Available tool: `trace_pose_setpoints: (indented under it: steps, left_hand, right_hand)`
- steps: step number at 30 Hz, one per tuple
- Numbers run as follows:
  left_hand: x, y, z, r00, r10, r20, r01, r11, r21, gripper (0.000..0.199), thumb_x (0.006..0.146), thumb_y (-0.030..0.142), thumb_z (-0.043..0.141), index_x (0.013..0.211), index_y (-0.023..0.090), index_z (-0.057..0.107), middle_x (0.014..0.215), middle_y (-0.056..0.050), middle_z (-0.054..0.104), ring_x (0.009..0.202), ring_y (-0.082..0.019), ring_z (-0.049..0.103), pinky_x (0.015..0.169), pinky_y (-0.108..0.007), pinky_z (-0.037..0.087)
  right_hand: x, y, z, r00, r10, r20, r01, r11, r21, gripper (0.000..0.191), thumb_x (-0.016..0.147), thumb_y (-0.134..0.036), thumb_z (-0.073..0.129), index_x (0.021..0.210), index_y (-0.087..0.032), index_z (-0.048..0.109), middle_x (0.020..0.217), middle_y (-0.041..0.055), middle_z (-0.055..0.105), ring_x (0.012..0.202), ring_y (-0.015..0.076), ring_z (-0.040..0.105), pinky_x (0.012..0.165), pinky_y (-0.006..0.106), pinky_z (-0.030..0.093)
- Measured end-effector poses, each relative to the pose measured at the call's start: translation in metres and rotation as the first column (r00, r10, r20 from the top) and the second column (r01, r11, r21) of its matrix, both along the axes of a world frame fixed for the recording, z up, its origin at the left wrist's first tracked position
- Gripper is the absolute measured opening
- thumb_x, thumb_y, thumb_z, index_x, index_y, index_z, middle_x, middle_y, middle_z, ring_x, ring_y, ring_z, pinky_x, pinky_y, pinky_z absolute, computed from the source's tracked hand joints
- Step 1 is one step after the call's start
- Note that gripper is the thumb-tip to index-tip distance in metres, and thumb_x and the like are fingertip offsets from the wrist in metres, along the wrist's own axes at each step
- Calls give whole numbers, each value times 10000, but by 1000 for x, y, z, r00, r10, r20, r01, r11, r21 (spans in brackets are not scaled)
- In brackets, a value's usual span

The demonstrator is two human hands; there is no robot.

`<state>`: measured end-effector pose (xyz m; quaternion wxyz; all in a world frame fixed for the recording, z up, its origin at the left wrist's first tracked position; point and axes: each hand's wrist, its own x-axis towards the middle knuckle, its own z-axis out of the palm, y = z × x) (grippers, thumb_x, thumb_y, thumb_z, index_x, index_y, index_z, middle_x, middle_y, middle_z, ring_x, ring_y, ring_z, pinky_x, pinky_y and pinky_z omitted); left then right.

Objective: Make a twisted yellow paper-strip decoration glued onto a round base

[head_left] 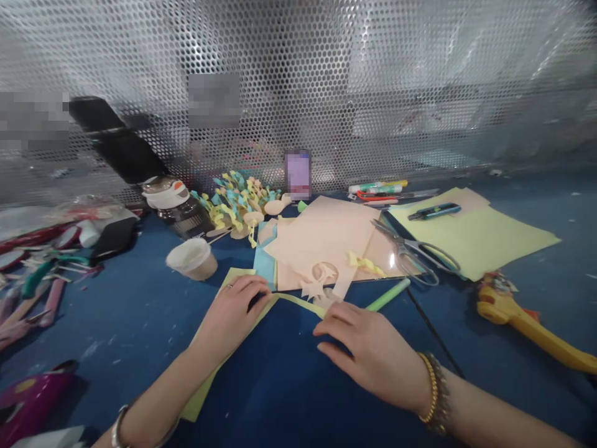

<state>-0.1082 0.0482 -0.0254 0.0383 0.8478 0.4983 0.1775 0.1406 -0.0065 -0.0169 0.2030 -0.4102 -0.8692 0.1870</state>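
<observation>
My left hand (237,311) rests on a long yellow-green sheet of paper (200,398), fingers closed at the inner end of a narrow yellow paper strip (298,302). This strip runs across to my right hand (368,348), whose fingertips meet its other end; thumb and forefinger stand a little apart below it. Just beyond lie a cut paper star (313,289), a curled peach paper piece (325,272) and a large peach sheet (321,236). A light green stick (389,294) lies behind my right hand.
Scissors (420,252) lie on the right, near yellow sheets with a cutter knife (433,211). A yellow-handled tool (527,326) is at far right. A white cup (192,258), a dark jar (175,205) and paper flowers (242,199) stand left of centre; pliers (41,274) lie far left.
</observation>
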Motion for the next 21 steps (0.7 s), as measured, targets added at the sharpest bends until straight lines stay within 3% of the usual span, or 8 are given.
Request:
trace_pose_setpoints:
  steps: [3,7,11,14,17,19,21]
  left_hand:
    - [2,-4,1,990,-129,49,128,991,30,152,889,276,499,867,208,633,968,-43,667,945,-192,603,855,-357,476]
    - [7,-18,5,935,-350,59,340,931,136,140,847,165,564,952,225,634,941,-11,689,946,-166,612,860,-315,484]
    - [16,-34,12,884,-456,103,429,879,209,180,810,112,607,938,235,634,908,13,697,892,-141,631,825,-271,506]
    - [21,-38,16,862,-483,154,438,863,252,191,787,114,643,941,227,631,875,9,702,863,-142,639,803,-268,519]
    - [23,-35,16,881,-438,180,388,885,257,195,802,153,631,983,224,623,874,-10,703,846,-155,644,779,-288,531]
    - [22,-32,15,912,-366,186,320,918,235,198,816,160,607,1002,226,624,896,-24,699,853,-166,645,776,-304,533]
    - [22,-29,14,938,-296,181,259,944,203,191,824,171,590,1001,228,635,923,-34,693,870,-175,645,783,-315,532]
  right_hand:
    - [-5,-2,1,996,-36,-79,40,998,56,250,888,-266,514,1128,-214,560,1055,57,591,997,200,538,854,366,458]
    - [-11,-3,3,992,-63,-106,75,990,118,383,883,-271,521,1258,-214,474,1193,73,569,1102,220,491,939,406,400]
    - [-13,-4,-1,994,-17,-110,30,992,120,229,871,-293,549,1082,-212,586,989,33,658,928,189,572,855,370,422]
    - [-8,-3,-1,986,-22,-164,41,992,115,159,898,-286,509,874,-211,646,757,3,670,709,149,602,693,312,432]
    - [6,4,8,956,-82,-282,93,995,26,185,907,-289,501,857,-206,659,746,0,676,682,127,609,633,262,433]
    - [21,12,17,906,-204,-371,188,979,-78,239,925,-284,463,812,-187,650,730,2,664,654,112,604,612,243,444]
    - [36,21,25,807,-330,-490,301,943,-141,290,935,-297,436,766,-168,633,653,-4,633,580,98,594,620,247,463]
